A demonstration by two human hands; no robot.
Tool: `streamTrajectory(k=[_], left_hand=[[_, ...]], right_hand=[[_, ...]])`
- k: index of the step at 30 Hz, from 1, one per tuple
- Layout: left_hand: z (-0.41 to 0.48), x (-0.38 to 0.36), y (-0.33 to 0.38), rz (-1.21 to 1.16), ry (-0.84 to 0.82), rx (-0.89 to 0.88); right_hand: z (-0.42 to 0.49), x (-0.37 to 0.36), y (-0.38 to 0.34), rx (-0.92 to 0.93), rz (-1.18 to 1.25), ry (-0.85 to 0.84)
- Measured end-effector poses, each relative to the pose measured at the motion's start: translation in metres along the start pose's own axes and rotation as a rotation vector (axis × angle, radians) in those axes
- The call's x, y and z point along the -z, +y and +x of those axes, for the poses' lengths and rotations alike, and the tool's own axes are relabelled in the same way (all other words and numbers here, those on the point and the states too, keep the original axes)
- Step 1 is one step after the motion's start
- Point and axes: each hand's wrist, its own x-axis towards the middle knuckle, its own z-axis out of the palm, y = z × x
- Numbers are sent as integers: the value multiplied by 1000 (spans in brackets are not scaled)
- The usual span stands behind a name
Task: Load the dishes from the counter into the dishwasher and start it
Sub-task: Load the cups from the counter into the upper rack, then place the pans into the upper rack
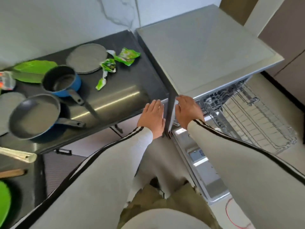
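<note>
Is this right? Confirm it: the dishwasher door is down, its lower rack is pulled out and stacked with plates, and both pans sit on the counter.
One thing is wrong. In the head view the lower rack is pulled out over the open door but holds nothing; its wires are bare. The saucepan and the frying pan do sit on the counter.

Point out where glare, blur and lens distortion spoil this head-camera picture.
Head view: a bright glare streak crosses the dark counter; motion blur softens the frying pan, the saucepan and the dishwasher rack; wide-angle distortion bows the dishwasher top and stretches both sleeves.
</note>
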Motion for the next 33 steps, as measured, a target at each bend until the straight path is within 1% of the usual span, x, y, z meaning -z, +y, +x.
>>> streamTrajectory(k=[3,5,7,10,17,21,24,26,28,30,31,33], left_hand=[[-8,11,-44,-1,14,106],[-9,18,-69,-20,28,164],[-10,21,-98,-43,54,261],[-7,19,-115,-74,39,313],[32,23,-174,-227,94,638],[41,18,-190,-350,97,816],[41,13,-195,-416,109,912],[41,13,-194,-435,133,940],[40,14,-193,-447,139,973],[37,13,-193,-456,119,1015],[35,12,-192,-459,106,1033],[29,12,-191,-464,79,1068]], right_hand=[[33,-1,-39,102,-29,27],[53,-6,-63,162,-5,9],[81,-17,-94,266,5,-10],[101,-30,-115,345,16,17],[195,-66,-205,647,72,-64],[224,-75,-263,766,140,-176],[228,-83,-305,816,214,-355],[220,-90,-327,770,277,-513],[209,-97,-345,611,300,-657],[197,-102,-360,403,341,-778],[193,-104,-366,308,373,-807],[189,-105,-377,147,419,-812]])
